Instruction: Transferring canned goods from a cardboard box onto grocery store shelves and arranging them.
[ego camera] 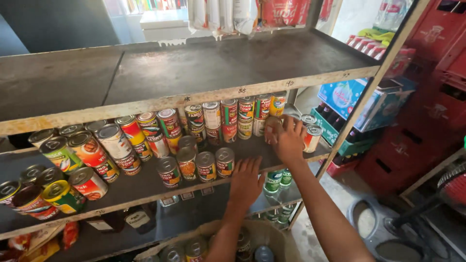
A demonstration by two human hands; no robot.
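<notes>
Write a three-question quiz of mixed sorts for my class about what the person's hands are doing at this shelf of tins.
1. True or false: the left hand is lifting a bottle off the floor.
2. What does the right hand grip? A) a can B) a crate C) a bag
3. Fill in: the top shelf is ____ of cans.

Key
1. False: it rests flat on the middle shelf.
2. A: a can at the row's end.
3. Bare.

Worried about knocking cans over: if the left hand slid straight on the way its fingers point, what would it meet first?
Probably the can just ahead of the left hand, though depth is unclear.
</notes>
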